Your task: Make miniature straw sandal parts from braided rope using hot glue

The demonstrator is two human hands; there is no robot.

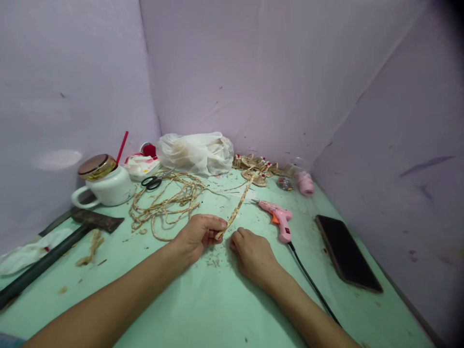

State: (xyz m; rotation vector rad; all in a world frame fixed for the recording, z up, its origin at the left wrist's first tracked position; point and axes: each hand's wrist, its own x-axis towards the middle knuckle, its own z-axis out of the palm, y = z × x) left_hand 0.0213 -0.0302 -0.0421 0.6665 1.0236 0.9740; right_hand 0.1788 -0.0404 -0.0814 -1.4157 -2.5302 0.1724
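Note:
My left hand (203, 233) pinches one end of a braided straw cord (237, 210) between thumb and fingers. From there the cord slants up and away over the green table. Just right of that end, my right hand (253, 251) is closed with its fingers curled in, low over the table; whatever they may hold is hidden. A loose tangle of straw cord (170, 198) lies beyond my left hand. Past my right hand lies a pink glue gun (277, 215), its nozzle pointing left and its black cable running toward me.
At left are a hammer (96, 221), a white mug (110, 187) with a jar lid on top, and black-handled scissors (152, 182). Along the back lie a white plastic bag (197, 152), woven straw ornaments (259, 179) and pink thread (305, 183). A tablet (348, 251) lies at right.

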